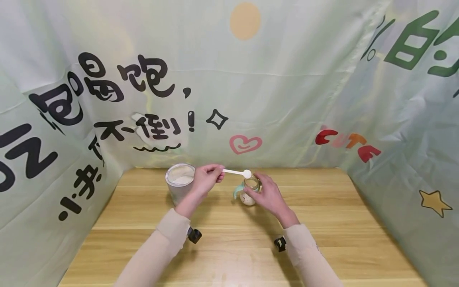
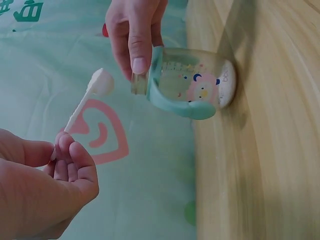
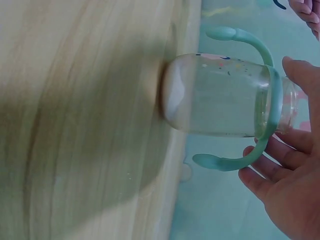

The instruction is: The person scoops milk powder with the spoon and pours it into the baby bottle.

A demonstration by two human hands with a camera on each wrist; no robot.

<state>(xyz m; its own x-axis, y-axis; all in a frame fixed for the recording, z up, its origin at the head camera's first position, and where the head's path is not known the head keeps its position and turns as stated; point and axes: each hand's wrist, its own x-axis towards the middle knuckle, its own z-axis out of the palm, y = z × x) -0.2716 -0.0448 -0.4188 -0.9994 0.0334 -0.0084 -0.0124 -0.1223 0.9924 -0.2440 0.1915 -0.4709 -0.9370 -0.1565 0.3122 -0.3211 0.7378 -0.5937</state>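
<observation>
Between thumb and fingers, my left hand point(image 1: 206, 179) pinches the handle end of a white measuring scoop point(image 2: 80, 107). The bowl of the scoop is heaped with white powder and hovers near the open mouth of a clear baby bottle point(image 2: 182, 75). My right hand point(image 1: 270, 195) grips the bottle round its neck, thumb on one side and fingers on the other. The bottle stands upright on the table, with a mint-green two-handled ring point(image 3: 272, 100) and a printed animal. White powder point(image 3: 176, 95) lies at its bottom.
An open can point(image 1: 177, 191) holding white powder stands left of the bottle, partly behind my left hand. The wooden table point(image 1: 229, 255) ends at a printed cloth backdrop point(image 1: 287, 99), with cloth at both sides. Black wrist devices point(image 1: 194, 235) sit under both sleeves.
</observation>
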